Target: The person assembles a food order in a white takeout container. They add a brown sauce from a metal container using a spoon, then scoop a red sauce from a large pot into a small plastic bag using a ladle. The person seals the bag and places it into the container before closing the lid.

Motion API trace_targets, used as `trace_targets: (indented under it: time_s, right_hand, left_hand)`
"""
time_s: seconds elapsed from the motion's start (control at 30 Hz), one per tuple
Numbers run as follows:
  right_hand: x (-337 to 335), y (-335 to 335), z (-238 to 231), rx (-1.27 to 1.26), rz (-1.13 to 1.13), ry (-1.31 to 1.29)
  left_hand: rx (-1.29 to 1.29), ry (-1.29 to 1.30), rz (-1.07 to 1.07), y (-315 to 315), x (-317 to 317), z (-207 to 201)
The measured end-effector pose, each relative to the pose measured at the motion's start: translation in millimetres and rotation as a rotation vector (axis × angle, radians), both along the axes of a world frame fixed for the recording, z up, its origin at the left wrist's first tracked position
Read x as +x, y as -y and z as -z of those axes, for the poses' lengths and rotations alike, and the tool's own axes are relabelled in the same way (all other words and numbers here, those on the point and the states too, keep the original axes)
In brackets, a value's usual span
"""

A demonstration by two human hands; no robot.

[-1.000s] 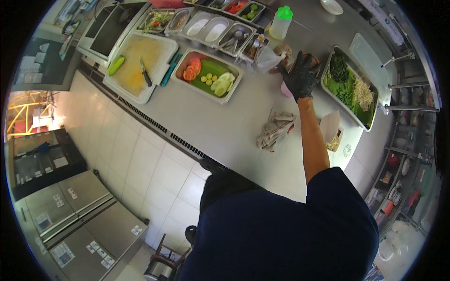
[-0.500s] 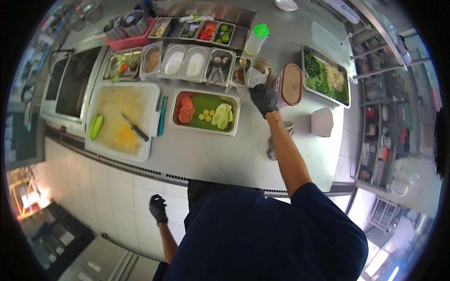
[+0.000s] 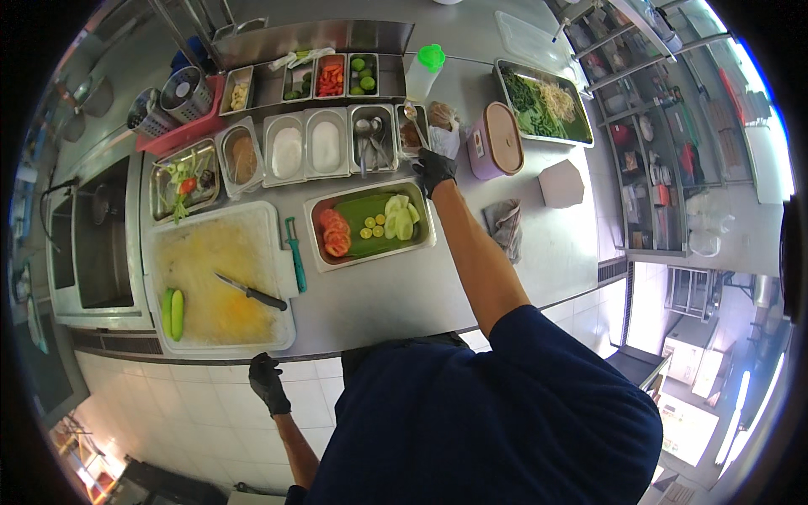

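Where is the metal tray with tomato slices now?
In the head view, the tray is near the centre, right of the cutting board, with its far right corner by the right hand.

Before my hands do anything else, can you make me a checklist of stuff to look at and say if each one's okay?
1. Gloves on: ok. The left hand and right hand both wear black ones.
2. Right hand's grip: cannot tell. It is by the far right corner of the metal tray with tomato slices.
3. Knife resting on the cutting board: ok.
4. Cutting board well back from the counter edge: not ok. Its near side is right by the front edge.
5. Lid on the pink tub: ok, though I cannot tell how tightly.
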State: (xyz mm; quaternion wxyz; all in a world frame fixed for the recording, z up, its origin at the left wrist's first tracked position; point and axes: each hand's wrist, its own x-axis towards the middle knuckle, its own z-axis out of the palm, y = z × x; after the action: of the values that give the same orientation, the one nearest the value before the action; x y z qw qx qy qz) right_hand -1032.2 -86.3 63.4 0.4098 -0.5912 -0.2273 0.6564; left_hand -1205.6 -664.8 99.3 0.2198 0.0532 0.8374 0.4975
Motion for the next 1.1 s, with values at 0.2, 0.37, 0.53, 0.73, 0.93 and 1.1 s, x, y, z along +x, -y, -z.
trace_targets:
  time_s: [0.2, 0.37, 0.53, 0.73, 0.93, 1.1]
  right_hand:
    - [16.8, -6.7, 8.1, 0.339, -0.38, 0.559]
    - [32.2, 2.9, 4.9, 0.295, -0.251, 0.053]
    - [30.5, 22.2, -46.5, 0.209, -0.122, -0.191]
    - [70.3, 48.1, -103.9, 0.176, -0.284, -0.15]
    - [164.1, 111.9, -189.3, 0.115, -0.577, 0.095]
    - [280.7, 134.4, -216.8, 0.204, -0.818, 0.395]
  left_hand:
    - [-0.071, -0.046, 0.111, -21.7, -16.8, -15.4]
    - [0.106, -0.048, 0.052, -74.9, -19.7, -33.2]
    - [0.412, 0.079, 0.133, -191.7, -1.0, -60.2]
    - [0.572, 0.042, 0.534, -351.1, 43.1, -81.5]
    - [0.861, 1.346, 0.911, -428.3, 85.5, -61.0]
    - [0.674, 0.986, 1.402, -394.2, 183.7, -77.2]
